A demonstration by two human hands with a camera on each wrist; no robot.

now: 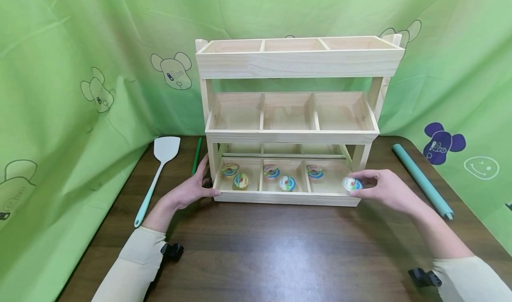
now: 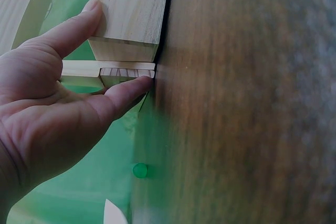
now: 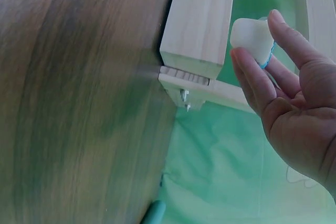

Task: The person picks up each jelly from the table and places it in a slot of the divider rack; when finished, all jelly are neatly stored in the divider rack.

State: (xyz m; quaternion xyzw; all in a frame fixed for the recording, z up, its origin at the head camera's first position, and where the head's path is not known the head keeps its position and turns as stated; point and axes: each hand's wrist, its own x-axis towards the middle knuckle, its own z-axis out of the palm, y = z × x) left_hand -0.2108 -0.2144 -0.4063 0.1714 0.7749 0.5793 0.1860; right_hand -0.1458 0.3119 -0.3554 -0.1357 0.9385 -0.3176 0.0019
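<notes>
My right hand (image 1: 380, 187) pinches a small jelly cup (image 1: 352, 184) between thumb and fingers, over the right end of the bottom tray. The cup (image 3: 253, 39) has a pale, rounded body and a printed lid with a blue edge. At the lower left corner of the wooden shelf (image 1: 292, 138), my left hand (image 1: 194, 189) rests with thumb and fingers spread. Its thumb touches the tray's front board (image 2: 131, 11), and a finger lies along the side. Several jelly cups lie in the bottom tray: two at left, two in the middle, including one jelly cup (image 1: 286, 183), and one jelly cup (image 1: 315, 172) at right.
The shelf's middle tray (image 1: 292, 137) and top tray (image 1: 300, 64) each have three compartments. A white spatula (image 1: 162, 159) and a green stick (image 1: 197, 155) lie to the left. A teal roll (image 1: 423, 181) lies at right. Green cloth (image 1: 100, 35) hangs behind the table (image 1: 272, 253).
</notes>
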